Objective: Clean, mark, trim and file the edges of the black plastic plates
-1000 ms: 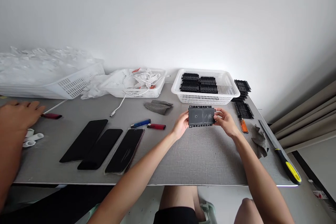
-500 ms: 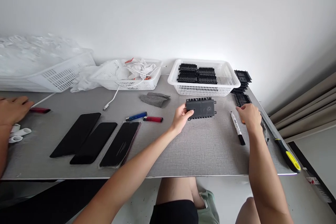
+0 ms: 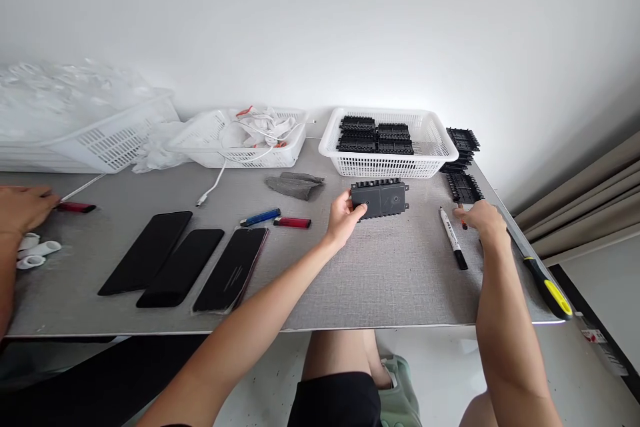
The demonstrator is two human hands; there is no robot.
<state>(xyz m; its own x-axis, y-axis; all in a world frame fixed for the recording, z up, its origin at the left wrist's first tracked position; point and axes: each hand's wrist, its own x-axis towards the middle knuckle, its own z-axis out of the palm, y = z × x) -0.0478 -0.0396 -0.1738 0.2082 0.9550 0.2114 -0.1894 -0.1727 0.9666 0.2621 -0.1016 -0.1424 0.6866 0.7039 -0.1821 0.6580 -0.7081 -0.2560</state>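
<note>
My left hand (image 3: 343,217) grips the left end of a dark grey plastic box (image 3: 381,198) that rests on the grey table (image 3: 380,280), just in front of the white basket (image 3: 435,150) of black plastic parts. My right hand (image 3: 479,219) is off the box. It lies curled near the table's right edge, over an orange lighter (image 3: 463,223) whose tip shows at the fingertips. A black-and-white marker (image 3: 453,239) lies just left of that hand.
Three dark phones (image 3: 187,265) lie at the left, with a blue lighter (image 3: 260,217), a red lighter (image 3: 293,222) and a grey cloth (image 3: 295,185) beyond. Loose black parts (image 3: 464,188) and a yellow-handled knife (image 3: 543,277) sit at the right. Another person's hand (image 3: 23,208) is at far left.
My right hand let go of the box and moved right to the lighter; the marker now lies on the table. My left hand has set the box down and pushed it slightly back.
</note>
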